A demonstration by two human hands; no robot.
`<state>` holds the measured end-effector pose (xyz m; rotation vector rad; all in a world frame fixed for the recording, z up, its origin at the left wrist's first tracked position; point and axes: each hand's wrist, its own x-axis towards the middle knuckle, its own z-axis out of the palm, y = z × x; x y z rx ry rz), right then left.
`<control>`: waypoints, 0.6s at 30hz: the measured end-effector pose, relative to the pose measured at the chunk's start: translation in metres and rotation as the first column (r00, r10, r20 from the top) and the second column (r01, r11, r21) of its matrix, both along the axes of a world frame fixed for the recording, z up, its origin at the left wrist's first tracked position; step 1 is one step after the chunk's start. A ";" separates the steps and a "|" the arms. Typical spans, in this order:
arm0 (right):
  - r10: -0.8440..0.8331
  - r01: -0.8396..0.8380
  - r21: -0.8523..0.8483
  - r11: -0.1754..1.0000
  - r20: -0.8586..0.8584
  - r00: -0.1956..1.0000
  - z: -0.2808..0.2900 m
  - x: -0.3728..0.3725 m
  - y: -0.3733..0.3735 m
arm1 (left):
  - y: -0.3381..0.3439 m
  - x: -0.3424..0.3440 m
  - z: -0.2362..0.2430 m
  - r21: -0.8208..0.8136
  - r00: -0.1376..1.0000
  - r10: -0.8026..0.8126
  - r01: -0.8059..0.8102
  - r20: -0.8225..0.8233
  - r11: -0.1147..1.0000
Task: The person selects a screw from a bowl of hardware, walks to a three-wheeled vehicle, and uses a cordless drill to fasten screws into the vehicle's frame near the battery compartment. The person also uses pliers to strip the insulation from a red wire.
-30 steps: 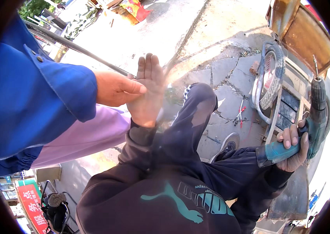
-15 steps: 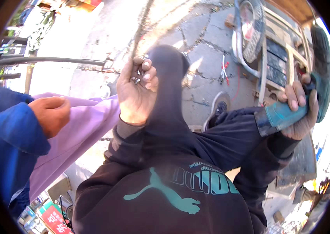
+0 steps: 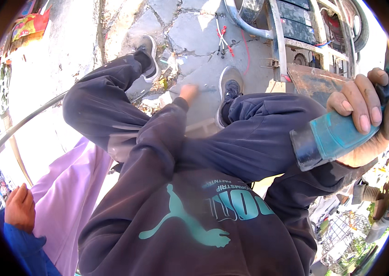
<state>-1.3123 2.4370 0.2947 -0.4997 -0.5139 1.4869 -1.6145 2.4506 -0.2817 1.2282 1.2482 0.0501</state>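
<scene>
My right hand (image 3: 362,108) is wrapped round the handle of a teal and black drill-shaped cordless power tool (image 3: 337,135), held up above my right thigh. The tool's dark base points left; its front end cannot be made out at the right rim. Low between my knees, my left hand (image 3: 189,94) reaches down over the grey paving. Motion smears its fingers, so whether anything is in them does not show. Close to it are my right shoe (image 3: 231,85) and some litter and dry leaves (image 3: 163,83) on the cracked ground.
Thin strips with red ends (image 3: 222,40) lie on the paving ahead. A metal-framed cart (image 3: 275,39) with dark battery-like blocks stands far right. At left, another person's hand (image 3: 20,207) in a blue sleeve hangs beside purple trousers (image 3: 72,184). A dark bar (image 3: 24,124) curves past my left knee.
My left hand, earlier raised palm up with small metal pieces in it, has dropped between my knees. My view has shifted. The other person's hand is now lower at the left.
</scene>
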 end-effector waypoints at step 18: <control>-0.171 0.177 -0.101 0.979 0.068 0.983 -0.010 0.008 0.003 | -0.032 0.066 0.106 0.035 0.959 0.023 -0.014 -0.282 0.999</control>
